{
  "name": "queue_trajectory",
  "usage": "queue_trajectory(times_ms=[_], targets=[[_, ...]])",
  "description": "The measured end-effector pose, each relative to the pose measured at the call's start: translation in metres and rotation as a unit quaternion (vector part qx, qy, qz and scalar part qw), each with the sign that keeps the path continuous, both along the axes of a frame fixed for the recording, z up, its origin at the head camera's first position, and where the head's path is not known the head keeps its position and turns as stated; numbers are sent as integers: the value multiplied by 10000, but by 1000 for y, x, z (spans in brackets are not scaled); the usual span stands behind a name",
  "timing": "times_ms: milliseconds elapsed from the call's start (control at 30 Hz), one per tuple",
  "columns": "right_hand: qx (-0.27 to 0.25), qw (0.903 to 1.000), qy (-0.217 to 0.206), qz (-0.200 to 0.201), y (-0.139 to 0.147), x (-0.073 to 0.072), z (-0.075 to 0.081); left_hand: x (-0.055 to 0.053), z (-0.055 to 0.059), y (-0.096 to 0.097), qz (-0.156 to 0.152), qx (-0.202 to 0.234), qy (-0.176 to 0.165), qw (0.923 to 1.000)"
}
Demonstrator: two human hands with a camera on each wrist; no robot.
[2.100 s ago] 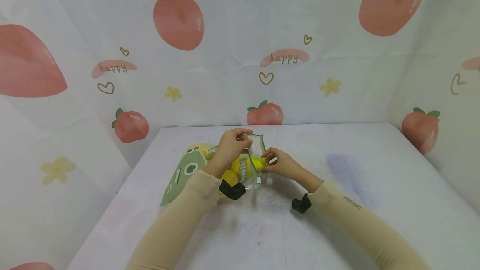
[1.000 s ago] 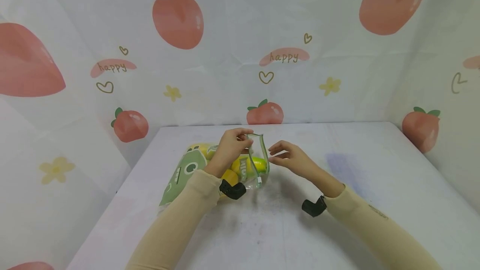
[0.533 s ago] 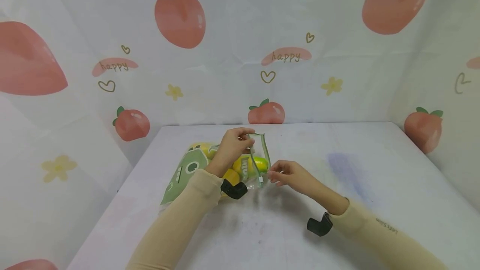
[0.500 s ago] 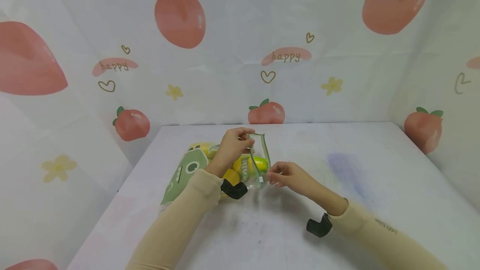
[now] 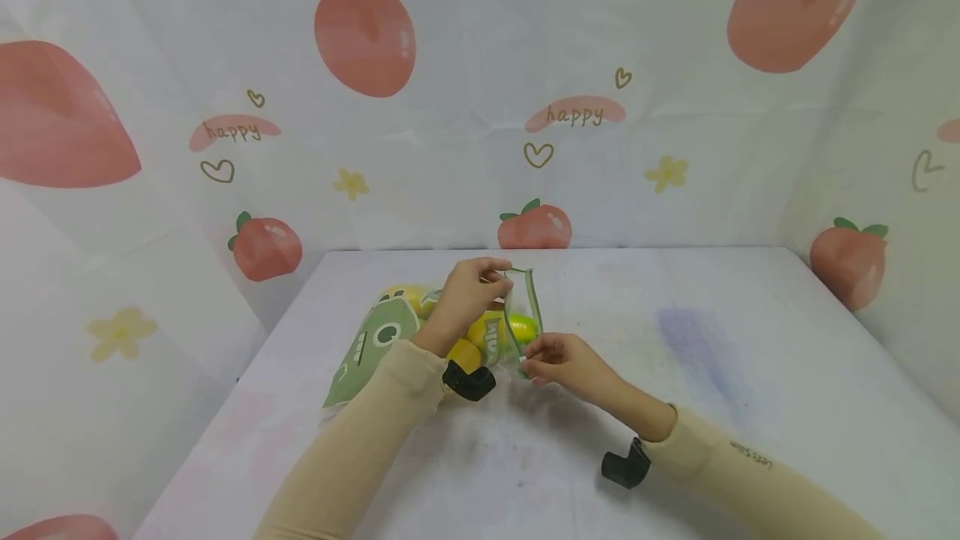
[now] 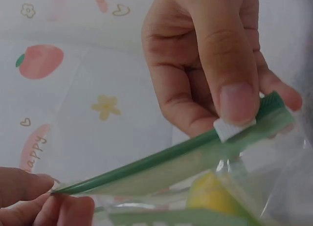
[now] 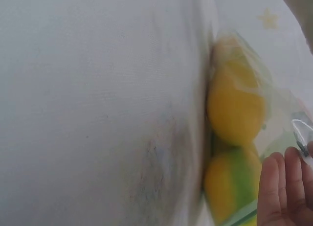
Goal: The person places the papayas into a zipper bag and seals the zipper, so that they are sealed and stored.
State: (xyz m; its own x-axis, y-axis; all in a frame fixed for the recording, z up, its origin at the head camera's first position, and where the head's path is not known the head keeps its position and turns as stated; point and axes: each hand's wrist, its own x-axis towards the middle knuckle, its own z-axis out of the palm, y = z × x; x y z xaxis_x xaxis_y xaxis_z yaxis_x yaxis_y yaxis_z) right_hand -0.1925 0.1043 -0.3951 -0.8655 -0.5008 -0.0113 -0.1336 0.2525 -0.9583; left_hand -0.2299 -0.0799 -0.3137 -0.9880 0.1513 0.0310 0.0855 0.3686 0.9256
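A clear slider zip bag (image 5: 369, 355) with a green cartoon face lies on the table, filled with several yellow and yellow-green fruits (image 7: 235, 106). Its mouth, edged by a green zip strip (image 6: 146, 163), gapes toward the right. My left hand (image 5: 462, 297) pinches the far end of the strip; those fingertips show at lower left in the left wrist view. At the strip's near end, my right hand (image 5: 566, 361) grips the white slider (image 6: 234, 130), with the thumb on top. In the right wrist view its fingers (image 7: 293, 182) are beside the plastic; the slider cannot be made out there.
The white table (image 5: 525, 473) has a faint purple stain (image 5: 697, 357) at right. Behind it hangs a white cloth (image 5: 465, 65) printed with peaches. A black mount (image 5: 468, 382) sits at the left wrist and another black mount (image 5: 626, 465) at the right.
My right hand left the fruit end at the bag's mouth, drew back rightward, then came down and in to the slider and took hold of it. The left hand keeps its pinch.
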Motion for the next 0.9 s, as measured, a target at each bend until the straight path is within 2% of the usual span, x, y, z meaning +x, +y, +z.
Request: queue_trajectory(times_ms=[200, 267, 367, 500, 567, 700, 900], targets=[[141, 9999, -2, -17, 0, -1, -1, 11, 5, -11, 98, -569, 256, 9980], [203, 9998, -15, -21, 0, -1, -2, 19, 9, -15, 153, -475, 400, 9980], [287, 9996, -28, -50, 0, -2, -3, 34, 14, -22, 172, -116, 572, 9981], [304, 9995, -60, -86, 0, -2, -3, 56, 12, -27, 45, 412, 537, 9977], [257, 9996, -20, -65, 1, -2, -4, 67, 6, -27, -115, 659, 427, 9968], [197, 9998, 55, -56, 1, -1, -4, 84, -16, -23, -513, 1171, 67, 9918], [288, 9994, 171, -115, -1, -2, -5, 108, -58, -11, -735, 1726, -882, 9783]])
